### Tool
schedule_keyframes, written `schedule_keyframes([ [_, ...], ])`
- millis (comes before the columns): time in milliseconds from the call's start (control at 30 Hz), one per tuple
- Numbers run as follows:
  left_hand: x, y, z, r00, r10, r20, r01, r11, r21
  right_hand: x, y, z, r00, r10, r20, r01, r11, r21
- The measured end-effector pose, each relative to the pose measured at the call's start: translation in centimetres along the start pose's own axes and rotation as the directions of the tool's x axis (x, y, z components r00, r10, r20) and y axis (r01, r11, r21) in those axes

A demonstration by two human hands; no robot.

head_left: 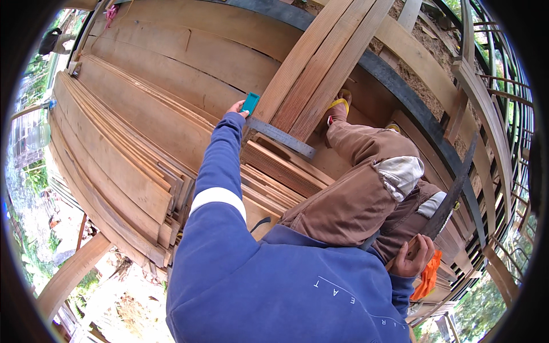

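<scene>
My left hand (235, 108) grips the teal handle (251, 103) of a try square. Its grey metal blade (283, 138) lies across three reddish-brown boards (320, 68), close to their near end. On the right, beside my thigh, my right hand (413, 258) is closed round the grip of a handsaw. The long dark toothed blade of the handsaw (452, 200) points up and away, apart from the boards. My fingers mostly hide the saw's grip. A foot in a yellow-strapped sandal (339, 106) is beside the boards.
Stacked thin planks (126, 154) lie at the left, with more planks (280, 171) below the board ends. Wide brown sheets (189, 46) cover the far side. A dark curved beam (400, 86) crosses on the right. An orange cloth (428, 277) hangs near my right hand.
</scene>
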State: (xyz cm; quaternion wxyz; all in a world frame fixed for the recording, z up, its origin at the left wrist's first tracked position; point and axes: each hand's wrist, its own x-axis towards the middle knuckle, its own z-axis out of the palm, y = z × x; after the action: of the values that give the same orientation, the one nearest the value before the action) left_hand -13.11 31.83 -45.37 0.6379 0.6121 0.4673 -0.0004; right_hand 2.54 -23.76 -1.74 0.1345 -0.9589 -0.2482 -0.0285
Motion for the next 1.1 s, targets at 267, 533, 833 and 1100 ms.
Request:
schedule_keyframes([
  [267, -0.3, 3.4, 2.3, 0.999, 0.023, -0.043, -0.014, 0.982, 0.188, 0.0, 0.2, 0.0, 1.0, -0.009, -0.001, 0.009, 1.0, -0.01],
  [533, 0.0, 4.2, 0.5, 0.996, -0.048, 0.08, 0.038, 0.992, 0.12, -0.2, 0.2, 0.2, 1.0, -0.021, -0.012, 0.021, 1.0, -0.014],
  [833, -0.4, 3.6, 0.1, 0.992, -0.119, 0.039, 0.111, 0.979, 0.171, 0.0, -0.2, 0.1, 1.0, 0.006, 0.011, -0.006, 1.0, -0.018],
  [1100, -0.1, 3.0, 0.7, 0.998, -0.055, -0.023, 0.059, 0.96, 0.274, 0.3, -0.4, 0.1, 1.0, -0.02, 0.015, 0.02, 0.999, -0.027],
])
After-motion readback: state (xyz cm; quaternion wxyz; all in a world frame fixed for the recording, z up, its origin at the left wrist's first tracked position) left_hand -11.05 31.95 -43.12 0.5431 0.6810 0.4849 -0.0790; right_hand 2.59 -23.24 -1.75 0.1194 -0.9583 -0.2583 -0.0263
